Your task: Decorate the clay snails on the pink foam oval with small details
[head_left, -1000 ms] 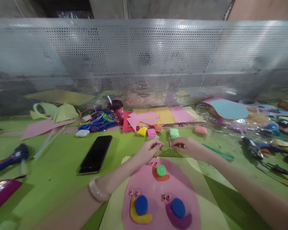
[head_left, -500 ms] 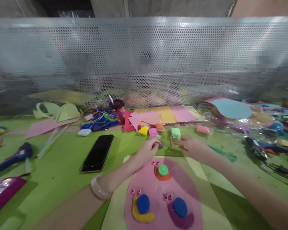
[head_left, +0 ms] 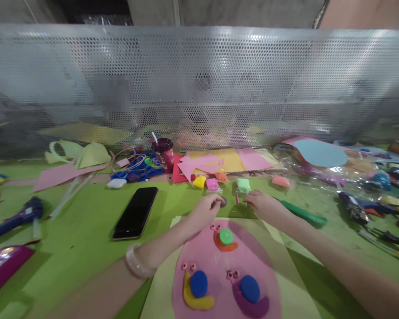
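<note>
My left hand (head_left: 208, 209), with a pale bracelet (head_left: 138, 261) on its wrist, has its fingers curled together beside a small dark round piece (head_left: 223, 201). What those fingers grip is hidden. My right hand (head_left: 261, 204) is bent down at the table, fingertips drawn together, close to a thin pink stick (head_left: 237, 195) and a light green clay block (head_left: 243, 185); anything pinched there is too small to tell. Below both hands lies a pink paper oval (head_left: 216, 279) bearing an orange clay snail (head_left: 232, 246), a yellow one (head_left: 196, 302) and a purple one (head_left: 252, 306), with round caps as shells.
Yellow (head_left: 199, 181), pink (head_left: 212, 184) and orange (head_left: 221, 177) clay packs lie beyond. A phone (head_left: 135, 212) rests at left, a lidded cup (head_left: 166, 155) behind. To the right are a green tool (head_left: 304, 213) and a glue gun (head_left: 355, 208). A perforated metal panel (head_left: 199, 66) closes off the back.
My right hand has shifted slightly, its fingers lower and more together. My left hand stays almost in place. The green tool by my right wrist looks turned and shows more of its body.
</note>
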Demonstrator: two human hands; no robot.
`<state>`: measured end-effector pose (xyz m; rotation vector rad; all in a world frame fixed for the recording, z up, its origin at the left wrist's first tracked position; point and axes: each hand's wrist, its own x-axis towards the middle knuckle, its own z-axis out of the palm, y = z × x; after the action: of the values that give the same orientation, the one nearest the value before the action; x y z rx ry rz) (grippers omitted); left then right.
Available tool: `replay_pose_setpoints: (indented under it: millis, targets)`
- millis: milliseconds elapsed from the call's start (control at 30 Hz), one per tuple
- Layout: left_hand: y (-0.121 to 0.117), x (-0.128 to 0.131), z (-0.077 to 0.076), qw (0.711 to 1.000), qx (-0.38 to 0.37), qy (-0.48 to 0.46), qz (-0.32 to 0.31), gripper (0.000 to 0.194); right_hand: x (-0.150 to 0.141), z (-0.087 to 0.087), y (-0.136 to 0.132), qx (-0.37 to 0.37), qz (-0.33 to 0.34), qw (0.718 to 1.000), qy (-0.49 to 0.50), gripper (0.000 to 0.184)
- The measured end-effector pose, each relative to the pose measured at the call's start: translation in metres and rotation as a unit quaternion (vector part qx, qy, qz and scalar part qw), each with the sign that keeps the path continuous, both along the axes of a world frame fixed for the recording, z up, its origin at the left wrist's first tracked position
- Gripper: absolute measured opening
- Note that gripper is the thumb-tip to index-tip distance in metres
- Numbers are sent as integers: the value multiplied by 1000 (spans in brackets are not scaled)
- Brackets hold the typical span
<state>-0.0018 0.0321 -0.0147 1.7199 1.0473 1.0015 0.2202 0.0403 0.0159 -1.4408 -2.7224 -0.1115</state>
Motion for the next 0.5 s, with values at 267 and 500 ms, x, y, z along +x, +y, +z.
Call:
replay_pose_setpoints:
  millis: [267,500]
  targets:
    - [2,2,-6,985,-147,-88,-34,25,1,-9,7,-8,-4,1000,17,20]
    - [1,5,7,959,-223,-176,-29,18,-7,-7,2,-21,-29,998,49,22]
